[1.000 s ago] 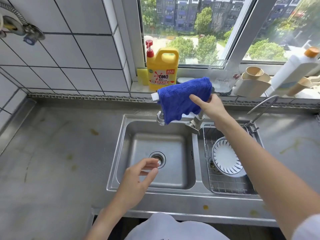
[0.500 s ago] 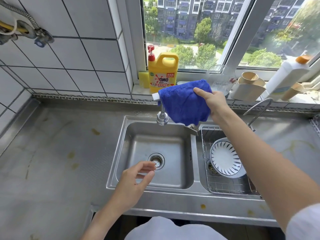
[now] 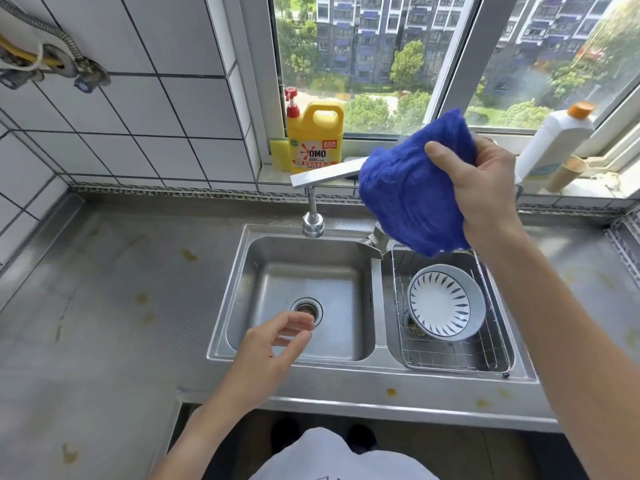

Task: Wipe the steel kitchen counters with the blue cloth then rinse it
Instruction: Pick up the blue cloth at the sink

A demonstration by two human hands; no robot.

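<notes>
Blue cloth (image 3: pixel 412 188) hung gripped in the right hand (image 3: pixel 485 188), raised beside the tap (image 3: pixel 325 174). Left hand (image 3: pixel 273 344) hovered over the sink (image 3: pixel 377 306), fingers loose, holding nothing.

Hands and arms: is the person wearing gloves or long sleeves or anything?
No gloves. Both the left hand and the right hand are bare, with no rings or watch showing. The forearms are bare too. A bit of white sleeve shows at the right arm's upper end.

Your right hand (image 3: pixel 485 192) is raised, thumb and fingers gripping the blue cloth (image 3: pixel 408 188); your left hand (image 3: pixel 268 355) hovers low, fingers loosely spread, holding nothing.
</notes>
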